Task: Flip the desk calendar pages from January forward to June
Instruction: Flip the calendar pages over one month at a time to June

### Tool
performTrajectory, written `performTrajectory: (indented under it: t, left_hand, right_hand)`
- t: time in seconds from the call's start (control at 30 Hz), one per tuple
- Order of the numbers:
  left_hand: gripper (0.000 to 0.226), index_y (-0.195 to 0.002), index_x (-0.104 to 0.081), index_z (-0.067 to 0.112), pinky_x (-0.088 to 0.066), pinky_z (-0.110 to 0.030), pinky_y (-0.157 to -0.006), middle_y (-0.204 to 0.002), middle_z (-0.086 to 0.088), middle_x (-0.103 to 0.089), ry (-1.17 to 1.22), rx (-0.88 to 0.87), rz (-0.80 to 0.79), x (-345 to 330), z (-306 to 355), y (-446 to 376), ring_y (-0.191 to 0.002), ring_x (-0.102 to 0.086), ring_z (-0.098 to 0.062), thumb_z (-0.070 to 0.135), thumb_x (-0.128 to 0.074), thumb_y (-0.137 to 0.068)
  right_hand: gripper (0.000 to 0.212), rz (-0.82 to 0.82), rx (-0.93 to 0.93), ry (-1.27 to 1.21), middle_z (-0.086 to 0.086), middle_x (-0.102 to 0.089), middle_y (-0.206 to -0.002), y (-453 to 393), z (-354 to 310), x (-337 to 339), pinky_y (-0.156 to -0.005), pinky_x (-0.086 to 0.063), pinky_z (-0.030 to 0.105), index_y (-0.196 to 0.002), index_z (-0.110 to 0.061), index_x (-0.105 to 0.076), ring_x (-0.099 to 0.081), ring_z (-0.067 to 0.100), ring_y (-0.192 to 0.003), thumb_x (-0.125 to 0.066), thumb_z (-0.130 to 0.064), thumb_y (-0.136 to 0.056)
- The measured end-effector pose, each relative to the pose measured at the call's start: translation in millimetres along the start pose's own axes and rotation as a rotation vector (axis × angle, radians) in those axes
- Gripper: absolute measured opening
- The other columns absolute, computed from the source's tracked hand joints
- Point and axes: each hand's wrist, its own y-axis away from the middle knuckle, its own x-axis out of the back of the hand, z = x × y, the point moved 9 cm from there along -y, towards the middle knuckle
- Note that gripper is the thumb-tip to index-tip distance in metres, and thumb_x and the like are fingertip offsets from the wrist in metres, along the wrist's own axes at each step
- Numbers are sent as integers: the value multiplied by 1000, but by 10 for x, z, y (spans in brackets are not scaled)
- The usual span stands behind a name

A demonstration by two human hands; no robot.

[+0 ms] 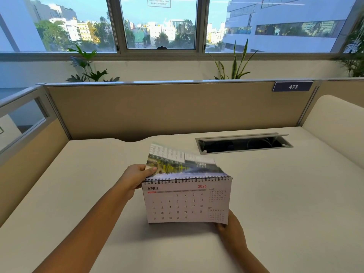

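A spiral-bound desk calendar [185,203] stands on the white desk [275,194] in front of me, its facing page reading APRIL 2026. Flipped pages [181,164] with photos on their backs hang blurred over the top of the wire binding, tilted away from me. My left hand [136,176] grips the calendar's upper left corner, thumb on the flipped pages. My right hand [231,227] holds the lower right corner of the April page, its fingers partly hidden behind the paper.
An open cable tray [244,143] is set into the desk behind the calendar on the right. A beige partition [167,109] with a "473" label [292,86] closes off the far edge. Plants and windows lie beyond it.
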Motion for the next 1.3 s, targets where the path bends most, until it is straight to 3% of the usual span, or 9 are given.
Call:
performTrajectory:
  t: [0.27, 0.37, 0.47, 0.6, 0.77, 0.93, 1.0, 1.1, 1.3]
  left_hand:
    - [19, -97, -65, 5, -50, -29, -65, -83, -6, -70, 199, -187, 59, 90, 144, 141, -77, -63, -22, 19, -56, -86]
    - [32, -94, -66, 9, -51, -33, -73, -87, -7, -72, 221, -242, 57, 105, 171, 231, -83, -64, -25, 36, -51, -85]
    - [45, -94, -63, 27, -48, -37, -88, -100, -5, -71, 289, -259, 24, 101, 154, 337, -96, -64, -23, 60, -42, -71]
    - [42, -94, -60, 37, -34, -44, -103, -110, -7, -66, 392, -234, 38, 129, 130, 407, -109, -56, -27, 62, -35, -71]
    - [25, -84, -64, 24, -41, -44, -99, -97, -5, -69, 207, -252, 116, 209, 7, 342, -105, -57, -27, 29, -41, -94]
    - [44, -58, -62, 6, -43, -28, -77, -78, -4, -71, 294, -184, 252, 357, -185, 234, -79, -64, -16, 31, -46, -91]
    - [43, -58, -62, 9, -41, -24, -67, -74, -3, -70, 282, -159, 306, 407, -265, 207, -75, -63, -15, 29, -45, -92]
    - [43, -59, -63, 11, -38, -22, -61, -72, -2, -68, 190, -124, 334, 425, -350, 163, -74, -62, -20, 29, -42, -93]
    - [62, -60, -67, 16, -33, -35, -79, -69, -1, -66, -39, -36, 317, 374, -446, 95, -65, -60, -14, 53, -28, -90]
  right_hand:
    - [44, 1, -5, 20, -43, -59, -82, -3, 4, 3, -59, -43, 3, -80, -61, -50, -54, -20, -82, -63, -19, -79]
    - [44, 0, -10, 19, -42, -59, -80, -2, 7, 4, -57, -44, 4, -81, -63, -49, -54, -19, -83, -63, -21, -80]
    - [41, -8, -4, 5, -42, -60, -83, -6, -11, 0, -59, -43, 2, -82, -60, -51, -55, -17, -83, -64, -22, -80]
    - [35, -8, -16, 5, -29, -63, -79, -5, 20, -4, -54, -44, 6, -82, -57, -52, -56, -15, -83, -65, -24, -80]
    - [30, -29, -21, -10, -45, -58, -90, 0, -10, -15, -51, -43, 9, -86, -57, -52, -56, -16, -84, -61, -29, -80]
    - [27, 10, -138, -139, -22, -65, -90, 48, 272, -47, -78, -49, 28, -89, -36, -61, -59, -4, -88, -70, -13, -79]
    - [25, -19, -163, -188, -9, -68, -73, 55, 291, -63, -72, -51, 31, -72, -35, -61, -63, 11, -77, -71, -12, -76]
    - [18, -37, -115, -124, -10, -71, -73, 28, 159, -45, -55, -53, 22, -73, -32, -61, -64, 5, -62, -66, -16, -68]
    - [29, -22, -54, -8, -24, -65, -75, -6, 51, -15, -49, -43, 12, -76, -49, -54, -59, -10, -77, -65, -23, -78]
